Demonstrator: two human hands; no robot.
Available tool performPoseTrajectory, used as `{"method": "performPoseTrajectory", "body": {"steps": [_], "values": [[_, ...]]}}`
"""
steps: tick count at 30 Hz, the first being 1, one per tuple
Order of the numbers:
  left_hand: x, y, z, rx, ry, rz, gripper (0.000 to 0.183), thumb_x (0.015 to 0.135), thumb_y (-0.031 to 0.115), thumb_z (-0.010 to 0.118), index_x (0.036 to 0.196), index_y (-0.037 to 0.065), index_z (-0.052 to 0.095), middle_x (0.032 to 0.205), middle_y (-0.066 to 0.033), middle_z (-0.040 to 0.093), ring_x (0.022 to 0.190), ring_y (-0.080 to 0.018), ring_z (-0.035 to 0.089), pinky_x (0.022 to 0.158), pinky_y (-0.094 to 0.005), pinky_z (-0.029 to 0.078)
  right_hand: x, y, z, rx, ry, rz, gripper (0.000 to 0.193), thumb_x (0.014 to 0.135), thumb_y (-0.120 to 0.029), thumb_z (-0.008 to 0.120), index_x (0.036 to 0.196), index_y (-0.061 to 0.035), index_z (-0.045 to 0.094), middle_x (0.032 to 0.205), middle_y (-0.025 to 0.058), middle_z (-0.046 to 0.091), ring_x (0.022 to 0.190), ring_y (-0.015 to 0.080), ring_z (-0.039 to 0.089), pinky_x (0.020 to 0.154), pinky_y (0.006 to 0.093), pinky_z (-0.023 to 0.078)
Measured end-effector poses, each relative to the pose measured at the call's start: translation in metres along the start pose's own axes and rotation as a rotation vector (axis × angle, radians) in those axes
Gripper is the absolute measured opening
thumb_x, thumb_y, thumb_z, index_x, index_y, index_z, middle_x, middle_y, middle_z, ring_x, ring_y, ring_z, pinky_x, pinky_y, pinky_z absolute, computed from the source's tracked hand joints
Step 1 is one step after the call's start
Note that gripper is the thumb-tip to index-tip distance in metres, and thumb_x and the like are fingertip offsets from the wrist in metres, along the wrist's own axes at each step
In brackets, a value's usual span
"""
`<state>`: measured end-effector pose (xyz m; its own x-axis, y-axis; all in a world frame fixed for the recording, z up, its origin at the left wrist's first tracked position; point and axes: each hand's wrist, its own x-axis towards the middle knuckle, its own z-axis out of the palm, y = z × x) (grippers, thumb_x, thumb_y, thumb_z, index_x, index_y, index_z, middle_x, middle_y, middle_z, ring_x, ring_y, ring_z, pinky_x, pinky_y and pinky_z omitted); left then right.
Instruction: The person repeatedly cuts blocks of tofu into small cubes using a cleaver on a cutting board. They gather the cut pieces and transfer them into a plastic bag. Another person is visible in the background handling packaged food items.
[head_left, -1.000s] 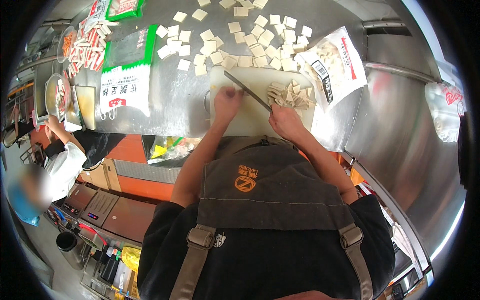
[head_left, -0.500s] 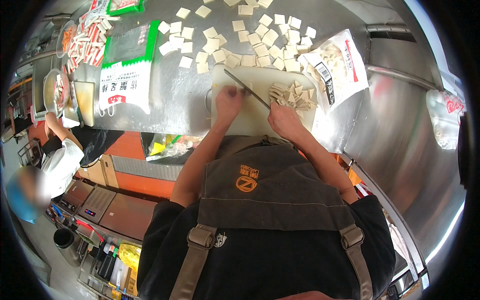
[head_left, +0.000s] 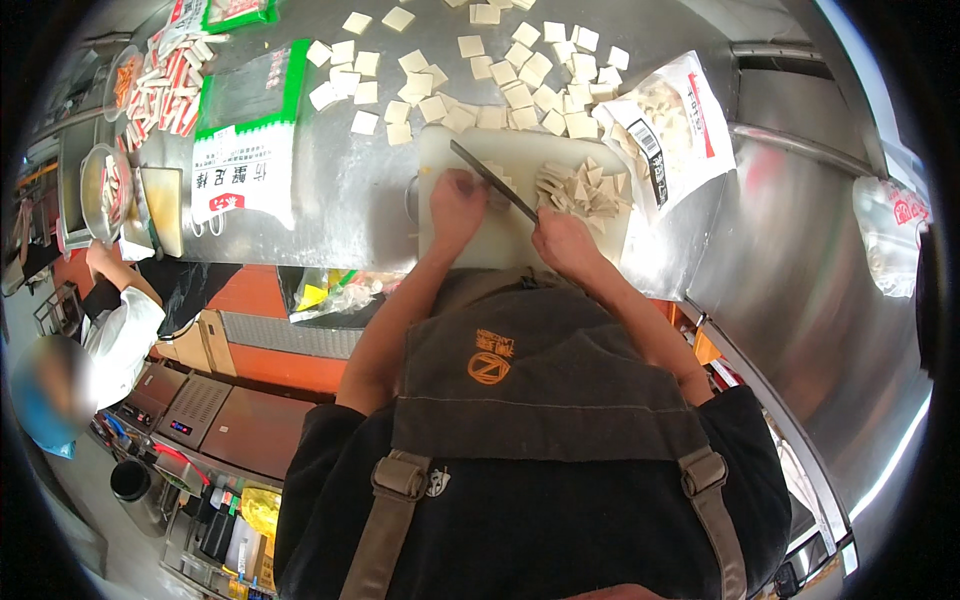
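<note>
On the steel bench (head_left: 330, 190), a green-and-white plastic bag (head_left: 245, 135) lies far left. The left hand (head_left: 457, 203), its grip curled, presses a pale flat piece, largely hidden, onto the white cutting board (head_left: 480, 240). The right hand (head_left: 562, 238) closes its grip around a dark-bladed knife (head_left: 492, 180). Cut triangles (head_left: 582, 190) are piled at right; many uncut pale squares (head_left: 500, 85) lie beyond, so much work seems left.
</note>
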<state>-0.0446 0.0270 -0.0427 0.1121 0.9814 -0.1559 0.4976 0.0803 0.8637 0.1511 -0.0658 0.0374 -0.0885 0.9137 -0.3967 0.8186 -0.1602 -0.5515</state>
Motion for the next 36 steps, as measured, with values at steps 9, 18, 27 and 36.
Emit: {"method": "performPoseTrajectory", "body": {"steps": [9, 18, 27, 36], "values": [[-0.001, 0.006, -0.001, 0.023, 0.011, 0.006, 0.026, 0.077, 0.012, 0.079, 0.095, 0.0, 0.065, 0.083, -0.0172, 0.068, 0.078, -0.0364, 0.067, 0.072, -0.0454, 0.053, 0.009, -0.004, 0.02, -0.007, -0.002, 0.158, 0.016, 0.089, -0.01, 0.06, 0.09, 0.0041, 0.055, 0.077, 0.0298, 0.064, 0.078, 0.0515, 0.064, 0.072, 0.0592, 0.05], [-0.002, -0.002, -0.007, 0.019, -0.106, 0.028, 0.034, 0.078, 0.016, 0.081, 0.104, 0.0, 0.067, 0.08, -0.0154, 0.067, 0.073, -0.0354, 0.066, 0.068, -0.043, 0.054, 0.009, 0.027, 0.038, 0.148, 0.18, 0.021, 0.02, 0.091, -0.014, 0.064, 0.098, 0.0035, 0.058, 0.072, 0.0265, 0.064, 0.071, 0.0493, 0.063, 0.067, 0.0549, 0.051], [0.016, -0.007, -0.014, 0.304, -0.101, 0.689, 0.057, 0.084, 0.022, 0.077, 0.134, 0.002, 0.058, 0.136, -0.0248, 0.054, 0.129, -0.0453, 0.049, 0.109, -0.0558, 0.039, -0.086, 0.023, -0.014, 0.585, 0.329, 0.368, 0.026, 0.095, -0.014, 0.065, 0.112, 0.0047, 0.066, 0.066, 0.0154, 0.064, 0.055, 0.0221, 0.062, 0.056, 0.0377, 0.049], [-0.023, 0.02, 0.072, 0.125, -0.323, 0.725, 0.065, 0.09, 0.029, 0.069, 0.142, -0.003, 0.048, 0.15, -0.0313, 0.041, 0.144, -0.052, 0.034, 0.121, -0.0632, 0.023, -0.152, 0.042, -0.003, 0.729, 0.431, 0.576, 0.02, 0.097, -0.014, 0.063, 0.107, 0.003, 0.066, 0.06, 0.0038, 0.059, 0.05, 0.01, 0.057, 0.049, 0.0306, 0.047]]}}
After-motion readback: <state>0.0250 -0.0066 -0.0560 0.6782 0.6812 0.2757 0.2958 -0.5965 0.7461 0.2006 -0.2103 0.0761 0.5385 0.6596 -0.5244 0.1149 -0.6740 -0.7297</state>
